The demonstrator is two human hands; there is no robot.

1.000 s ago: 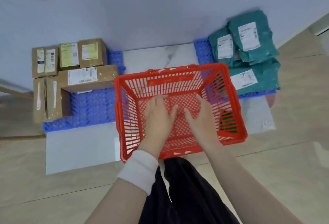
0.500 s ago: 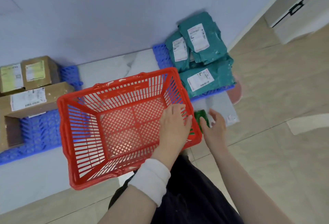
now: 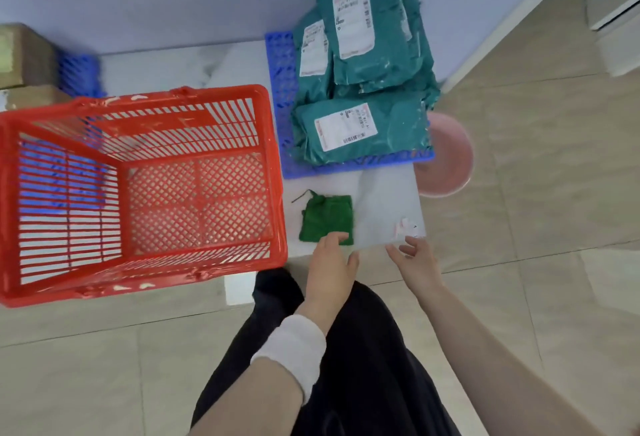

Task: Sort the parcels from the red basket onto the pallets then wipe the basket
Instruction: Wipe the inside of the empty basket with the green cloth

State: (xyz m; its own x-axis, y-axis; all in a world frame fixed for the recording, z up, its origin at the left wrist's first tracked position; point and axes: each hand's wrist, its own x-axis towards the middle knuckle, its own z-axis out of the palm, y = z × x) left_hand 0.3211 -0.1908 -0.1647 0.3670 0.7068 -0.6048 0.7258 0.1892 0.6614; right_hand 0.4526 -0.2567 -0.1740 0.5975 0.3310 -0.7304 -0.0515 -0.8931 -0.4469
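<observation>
The red basket (image 3: 166, 101) is sitting empty on the left, and the green cloth (image 3: 325, 217) is lying flat just beside its right wall, on the white board (image 3: 384, 200). The cloth is lying directly ahead of the left hand (image 3: 330, 262), whose straight, close-set fingers (image 3: 337, 237) are touching its near edge without gripping it. The right hand (image 3: 417, 262) is hovering further right, fingers loosely spread and empty, so the left is looking nearer for the pickup.

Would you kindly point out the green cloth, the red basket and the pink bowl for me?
green cloth (image 3: 325, 219): head view, middle of the fabric.
red basket (image 3: 276, 172): head view, its right rim.
pink bowl (image 3: 446, 158): head view, its visible inside.
</observation>
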